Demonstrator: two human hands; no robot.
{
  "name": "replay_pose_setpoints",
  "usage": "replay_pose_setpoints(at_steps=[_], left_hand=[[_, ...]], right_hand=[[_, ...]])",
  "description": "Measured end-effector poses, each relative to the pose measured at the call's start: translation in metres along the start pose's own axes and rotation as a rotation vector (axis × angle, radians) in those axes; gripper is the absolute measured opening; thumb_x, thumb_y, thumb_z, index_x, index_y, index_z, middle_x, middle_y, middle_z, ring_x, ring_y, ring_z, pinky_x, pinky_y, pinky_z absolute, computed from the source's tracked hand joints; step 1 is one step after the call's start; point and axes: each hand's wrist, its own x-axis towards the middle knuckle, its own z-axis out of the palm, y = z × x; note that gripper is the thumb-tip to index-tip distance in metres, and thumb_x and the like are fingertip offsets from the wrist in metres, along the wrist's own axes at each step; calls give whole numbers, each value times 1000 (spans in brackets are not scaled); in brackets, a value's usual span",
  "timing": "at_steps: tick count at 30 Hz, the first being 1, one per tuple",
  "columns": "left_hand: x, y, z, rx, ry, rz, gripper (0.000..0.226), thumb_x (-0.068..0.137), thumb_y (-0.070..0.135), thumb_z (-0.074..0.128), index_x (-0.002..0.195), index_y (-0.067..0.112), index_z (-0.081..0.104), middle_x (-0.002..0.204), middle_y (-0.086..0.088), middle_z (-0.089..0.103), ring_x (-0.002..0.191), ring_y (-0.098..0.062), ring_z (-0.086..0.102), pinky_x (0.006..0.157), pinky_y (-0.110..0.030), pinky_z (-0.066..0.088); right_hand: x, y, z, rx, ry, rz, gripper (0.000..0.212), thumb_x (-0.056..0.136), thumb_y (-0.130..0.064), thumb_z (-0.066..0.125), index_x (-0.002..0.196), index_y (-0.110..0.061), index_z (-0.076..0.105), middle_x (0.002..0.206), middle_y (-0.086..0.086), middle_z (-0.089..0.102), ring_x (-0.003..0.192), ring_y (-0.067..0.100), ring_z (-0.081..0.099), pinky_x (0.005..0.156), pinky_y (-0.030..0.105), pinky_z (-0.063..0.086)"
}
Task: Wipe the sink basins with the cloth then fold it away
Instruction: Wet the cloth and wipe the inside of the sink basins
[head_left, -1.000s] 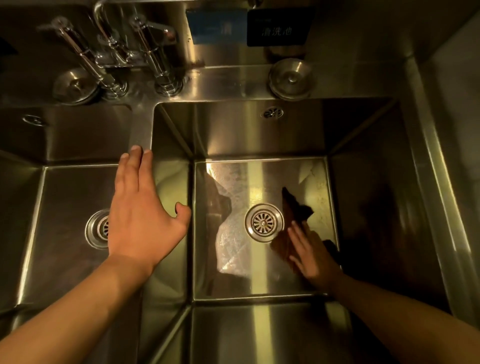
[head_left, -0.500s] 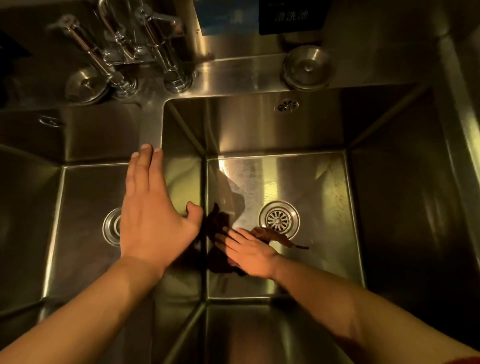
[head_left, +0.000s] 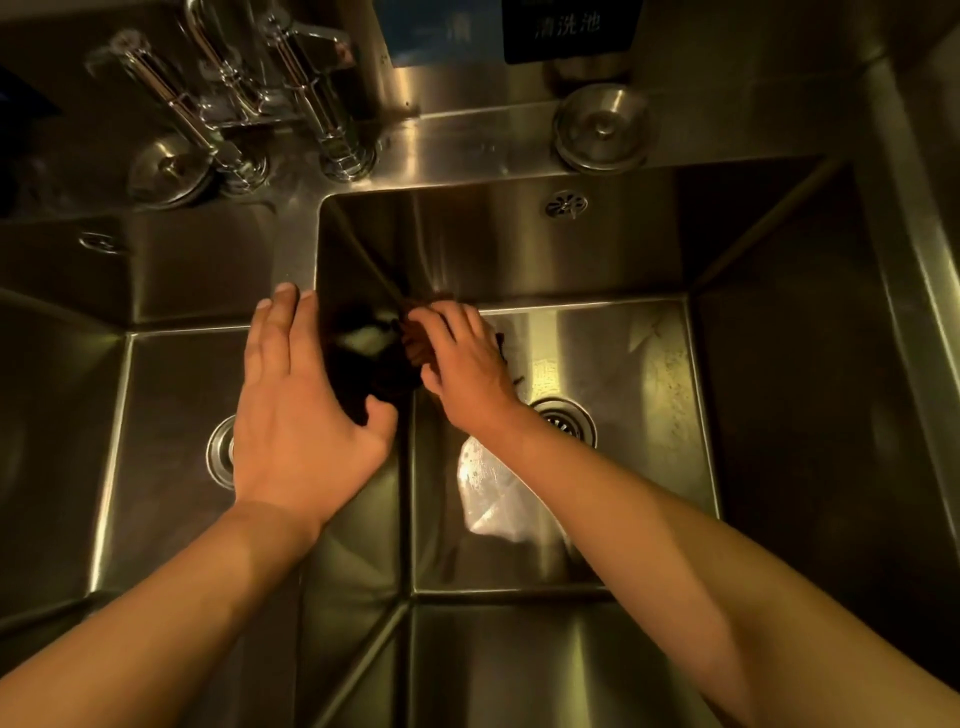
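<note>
The wiping step is in hand, inside the right basin (head_left: 649, 374) of the double steel sink. The right hand (head_left: 462, 364) presses a dark brown cloth (head_left: 415, 345) into the far-left corner of that basin's floor, where the floor meets the partition wall. Its fingers are bent over the bunched fabric, so this grip looks closed on the cloth — though the hand hides most of the contact. The left hand (head_left: 301, 415) lies flat on the divider (head_left: 353, 545) between the 2 basins, fingers straight and spread, holding nothing, apparently as a brace.

The next move probably calls for dragging the cloth out of the corner along the basin floor or up a wall. The left basin (head_left: 171, 415) remains to be judged, and folding is not yet begun.

The cloth looks crumpled and ridged, reddish where light hits it, nearly black in shadow — only a small part shows beside the fingers.
</note>
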Motion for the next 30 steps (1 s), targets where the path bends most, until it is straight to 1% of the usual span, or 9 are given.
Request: replay_pose_setpoints(at_steps=[2,5,11,15,17,20,24,27,30], left_hand=[[0,0,-1,-5,-4,0,101,78,35,74,161,11,21,170,-8,16,158,-22,8,127,-41,18],[0,1,-2,-15,-12,-2,101,78,33,74,161,11,21,170,-8,15,159,-22,7,127,-43,20],[-1,1,-3,-19,-21,10,100,78,34,71,161,11,20,171,-6,13,159,-20,6,126,-40,18],[-1,2,-4,-22,-19,-1,100,79,32,73,161,11,21,171,-5,13,159,-19,5,125,-37,16],[-1,2,-3,-17,-23,0,100,79,32,73,161,10,21,171,-6,13,159,-19,5,125,-36,15],[0,2,-3,-13,-22,-8,101,78,32,74,161,10,21,171,-5,14,159,-18,5,124,-34,14],[0,2,-3,-8,-27,-14,101,79,35,73,162,12,20,171,-3,12,159,-17,4,124,-35,15],[0,1,-3,-15,-35,-3,101,78,36,70,162,12,20,171,-4,13,159,-18,5,126,-38,17],[0,2,-3,-17,-40,-11,100,76,43,61,162,13,19,171,-3,12,159,-18,5,125,-37,17]], right_hand=[[-12,7,-2,-137,-168,165,76,75,-21,76,143,-26,43,142,1,42,133,28,41,107,48,42],[-39,40,-6,-263,-431,438,70,79,-27,73,143,-29,45,155,6,28,144,34,27,117,61,28],[-77,69,-9,-118,-132,476,90,75,-40,59,155,-33,19,161,2,19,150,33,23,116,61,33],[-66,70,12,-84,-308,486,114,73,-77,58,160,-35,-4,169,-5,-5,157,32,1,119,62,17],[-50,67,30,-122,-414,444,122,74,-80,60,160,-32,-11,169,-4,-16,157,32,-11,120,63,8],[-28,51,56,-241,-505,368,115,82,-79,52,163,-22,-6,170,5,-16,155,37,-15,124,61,5],[-24,19,82,-386,-516,272,86,95,-62,41,163,-19,10,171,8,-6,156,38,-4,122,56,15],[-60,3,90,-419,-612,56,72,101,-50,38,162,-18,16,171,11,4,155,39,5,117,54,23],[-122,8,83,-376,-727,-200,67,101,-33,38,163,-17,17,170,12,9,151,40,16,120,56,18]])
